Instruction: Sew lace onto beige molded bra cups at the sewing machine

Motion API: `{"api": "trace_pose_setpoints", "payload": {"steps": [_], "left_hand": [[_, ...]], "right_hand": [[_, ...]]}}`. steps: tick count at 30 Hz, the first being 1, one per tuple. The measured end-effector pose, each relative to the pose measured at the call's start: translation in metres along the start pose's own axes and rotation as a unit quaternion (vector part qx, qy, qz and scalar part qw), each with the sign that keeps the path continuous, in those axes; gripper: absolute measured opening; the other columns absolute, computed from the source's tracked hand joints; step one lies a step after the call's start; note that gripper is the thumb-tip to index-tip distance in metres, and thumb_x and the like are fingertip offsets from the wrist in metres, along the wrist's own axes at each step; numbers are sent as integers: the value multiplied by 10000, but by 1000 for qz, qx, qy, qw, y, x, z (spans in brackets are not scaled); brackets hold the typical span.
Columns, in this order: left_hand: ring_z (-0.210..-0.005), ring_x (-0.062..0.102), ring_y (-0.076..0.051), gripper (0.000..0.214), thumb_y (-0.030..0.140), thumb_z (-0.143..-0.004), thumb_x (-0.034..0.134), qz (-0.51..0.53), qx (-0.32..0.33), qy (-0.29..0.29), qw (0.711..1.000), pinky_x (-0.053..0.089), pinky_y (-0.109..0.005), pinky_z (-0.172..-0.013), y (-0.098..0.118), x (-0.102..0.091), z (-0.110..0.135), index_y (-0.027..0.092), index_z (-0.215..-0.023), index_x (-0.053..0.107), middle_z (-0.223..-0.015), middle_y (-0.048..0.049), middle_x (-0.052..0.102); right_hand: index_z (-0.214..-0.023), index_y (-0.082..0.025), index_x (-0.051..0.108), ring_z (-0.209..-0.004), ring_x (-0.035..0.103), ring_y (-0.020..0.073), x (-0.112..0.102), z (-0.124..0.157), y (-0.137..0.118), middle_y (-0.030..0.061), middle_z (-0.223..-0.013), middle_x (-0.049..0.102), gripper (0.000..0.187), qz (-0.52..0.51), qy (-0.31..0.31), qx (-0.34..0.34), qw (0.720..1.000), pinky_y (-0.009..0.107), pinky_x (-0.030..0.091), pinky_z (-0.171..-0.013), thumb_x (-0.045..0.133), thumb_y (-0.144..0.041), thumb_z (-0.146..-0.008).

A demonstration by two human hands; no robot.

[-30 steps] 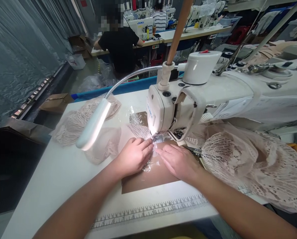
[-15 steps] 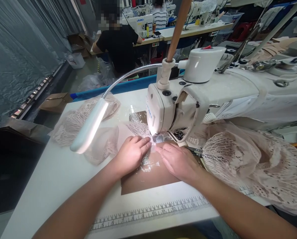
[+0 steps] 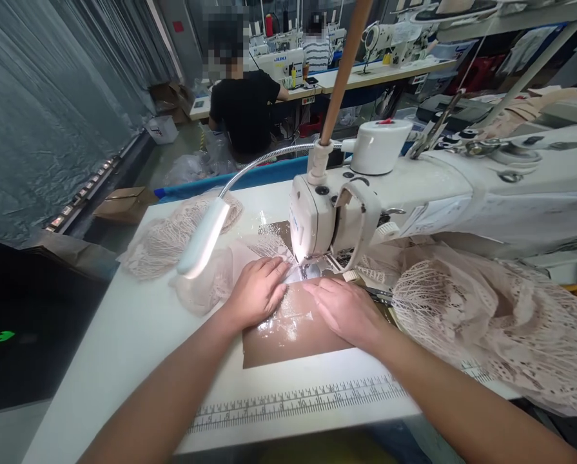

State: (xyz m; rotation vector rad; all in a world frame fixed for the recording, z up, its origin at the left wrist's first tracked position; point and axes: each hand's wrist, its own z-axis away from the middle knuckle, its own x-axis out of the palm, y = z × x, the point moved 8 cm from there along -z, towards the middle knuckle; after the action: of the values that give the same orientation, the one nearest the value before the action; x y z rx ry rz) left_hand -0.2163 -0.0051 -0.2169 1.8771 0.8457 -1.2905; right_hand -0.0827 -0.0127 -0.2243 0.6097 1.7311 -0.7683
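My left hand (image 3: 259, 293) lies over the edge of the pale pink lace fabric (image 3: 266, 245), its fingers stretched out and pressing down just left of the sewing machine's needle area. The sewing machine (image 3: 312, 219) has its head above the fabric, and its lamp lights the spot. My right hand (image 3: 346, 309) rests on the brown sheet (image 3: 293, 348) right of the needle, fingers extended to the left; no fabric shows in them. Dark-handled scissors or snips (image 3: 380, 295) lie beside my right hand, partly hidden by lace.
A bundle of lace (image 3: 491, 309) is heaped at the right, and another lace piece (image 3: 162, 245) lies at the left. A lamp (image 3: 204, 238) on a bent neck hangs over the table (image 3: 109, 361). A printed ruler (image 3: 307, 403) runs along the front edge. A person in black (image 3: 244, 109) sits ahead.
The camera view has shifted slightly. My fingers, earlier close together at the fabric by the needle, are now further apart; the left has drawn back a little from the needle.
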Motion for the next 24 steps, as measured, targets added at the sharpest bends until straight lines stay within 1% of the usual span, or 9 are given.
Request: {"api": "trace_pose_setpoints", "payload": {"steps": [4, 9, 11, 13, 15, 17, 19, 21, 24], "left_hand": [[-1153, 523, -288, 404, 290, -896, 458, 25, -29, 17, 999, 427, -470, -972, -5, -3, 1, 132, -1257, 545, -1284, -153, 568], [-1030, 594, -250, 245, 151, -853, 462, 71, -77, 20, 994, 485, -411, -905, -18, -19, 8, 130, -985, 668, -1121, -129, 659], [-966, 621, -222, 213, 122, -836, 474, 81, -83, 8, 993, 517, -362, -847, -16, -28, 14, 148, -894, 677, -1033, -98, 689], [-949, 631, -195, 194, 102, -818, 495, 113, -68, -22, 991, 526, -317, -833, -1, -34, 23, 161, -853, 677, -994, -73, 701], [-986, 627, -174, 198, 92, -819, 509, 180, -20, -86, 980, 513, -291, -880, 27, -36, 32, 173, -874, 681, -1027, -61, 699], [-1067, 601, -175, 208, 107, -822, 539, 259, 41, -162, 952, 483, -302, -952, 61, -36, 43, 193, -943, 685, -1109, -61, 679], [-1141, 567, -198, 246, 153, -812, 596, 312, 76, -210, 923, 457, -332, -1001, 85, -40, 53, 211, -1039, 674, -1204, -74, 638], [-1174, 548, -210, 316, 212, -816, 624, 336, 63, -210, 916, 455, -347, -1008, 89, -45, 54, 223, -1131, 644, -1258, -84, 604], [-1215, 517, -215, 361, 290, -845, 600, 330, -35, -117, 936, 434, -362, -1029, 55, -54, 45, 222, -1200, 604, -1299, -88, 571]], "right_hand": [[-1179, -189, 629, -859, 646, 182, -11, 0, -1, 62, -984, 695, 352, -7, -6, -7, 1000, 289, 469, -761, 415, -150, -903], [-930, -197, 689, -599, 627, 170, -36, 21, 17, 57, -785, 679, 285, 72, -72, 50, 994, 270, 413, -500, 404, -211, -920], [-832, -205, 682, -573, 617, 183, -44, 36, 28, 80, -762, 675, 267, 126, -67, 54, 988, 282, 380, -462, 425, -166, -892], [-831, -207, 683, -631, 628, 207, -45, 49, 39, 105, -806, 682, 285, 164, -57, 44, 984, 302, 400, -498, 438, -63, -833], [-938, -189, 688, -722, 636, 229, -40, 58, 48, 118, -909, 685, 389, 171, -56, 36, 983, 318, 435, -566, 427, 35, -757], [-1061, -157, 665, -795, 631, 247, -34, 62, 56, 127, -982, 672, 503, 163, -68, 37, 984, 329, 452, -613, 416, 90, -701], [-1127, -130, 639, -838, 623, 257, -29, 62, 61, 136, -999, 664, 543, 159, -81, 44, 983, 334, 459, -644, 414, 105, -692], [-1143, -111, 626, -852, 623, 260, -29, 60, 65, 145, -998, 664, 486, 161, -78, 47, 983, 346, 463, -684, 427, 71, -738], [-1045, -123, 659, -799, 633, 246, -30, 58, 70, 142, -945, 679, 340, 170, -63, 43, 982, 339, 453, -686, 441, -17, -807]]}}
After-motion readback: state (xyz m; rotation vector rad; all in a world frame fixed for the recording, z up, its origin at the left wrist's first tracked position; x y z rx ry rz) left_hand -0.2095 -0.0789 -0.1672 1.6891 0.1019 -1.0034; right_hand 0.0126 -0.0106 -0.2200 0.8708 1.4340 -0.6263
